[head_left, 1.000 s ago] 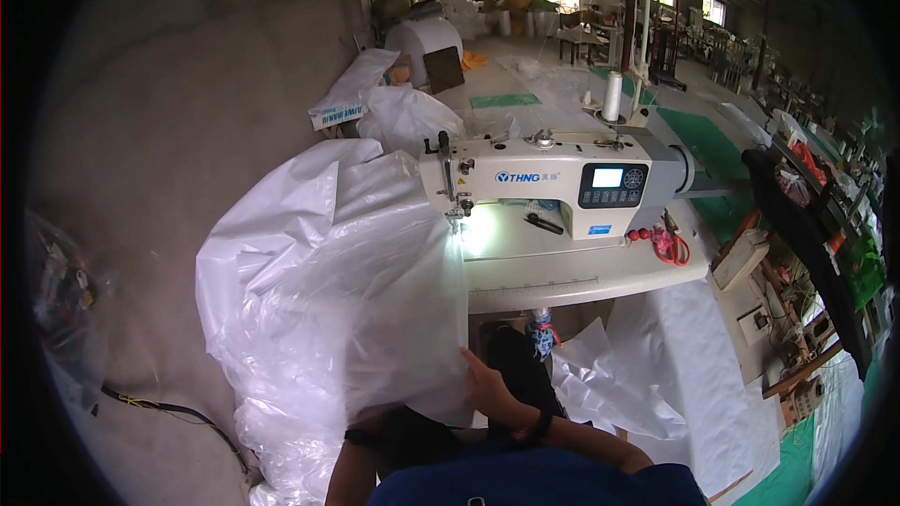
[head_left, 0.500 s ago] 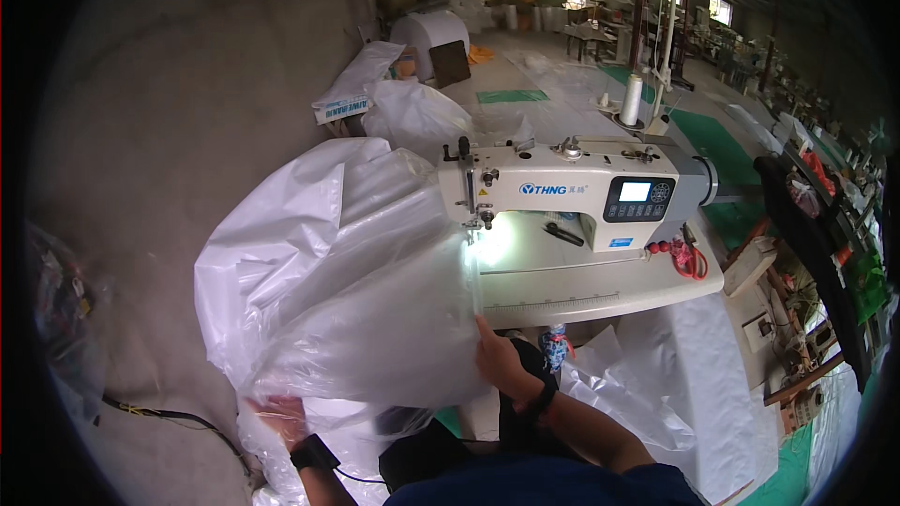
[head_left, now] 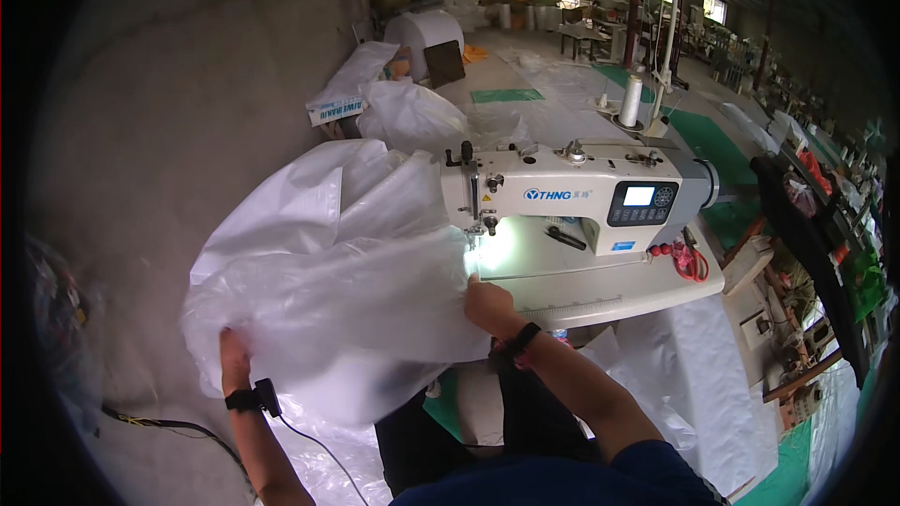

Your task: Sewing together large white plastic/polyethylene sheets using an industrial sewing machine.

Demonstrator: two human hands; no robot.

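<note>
A large, white, partly see-through plastic sheet (head_left: 328,290) bulges in loose folds on the left of a white sewing machine (head_left: 562,189). Its right edge lies at the lit needle area of the machine. My right hand (head_left: 491,307) is closed on that edge at the front of the machine bed, just short of the presser foot. Far out on the left, my left hand (head_left: 234,358) grips the sheet's lower left side, its fingertips covered by the film. A black band with a small box and cable (head_left: 267,397) is on my left wrist.
Black thread snips (head_left: 565,237) and red-handled scissors (head_left: 692,264) lie on the machine bed. Behind stands a white thread cone (head_left: 631,101). More white sheeting (head_left: 680,384) hangs below the bed at right. A black cable (head_left: 169,424) runs along the floor.
My left hand has moved up and left, spreading the sheet outward. The right hand has slid forward along the edge, closer to the needle.
</note>
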